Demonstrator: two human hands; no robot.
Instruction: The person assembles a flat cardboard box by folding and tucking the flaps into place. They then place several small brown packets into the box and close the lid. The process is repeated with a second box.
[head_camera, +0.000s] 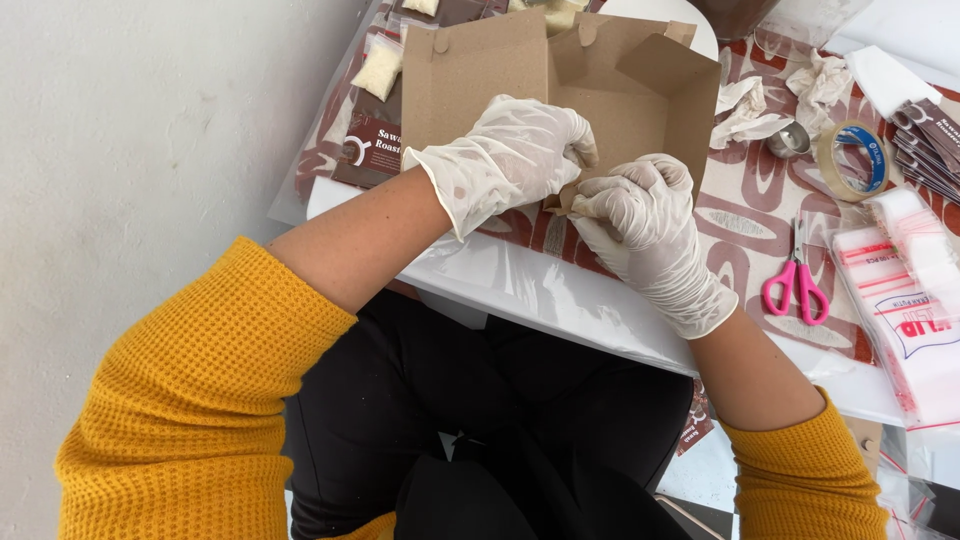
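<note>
Gloved left hand (515, 160) and right hand (640, 215), fingers curled, pinching near edge of brown cardboard box (620, 90)

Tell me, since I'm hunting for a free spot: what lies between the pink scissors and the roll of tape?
In the head view, only the patterned table cover shows between the pink scissors and the roll of tape; nothing else rests there.

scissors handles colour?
Pink, on the scissors lying right of the right hand; head view.
</note>
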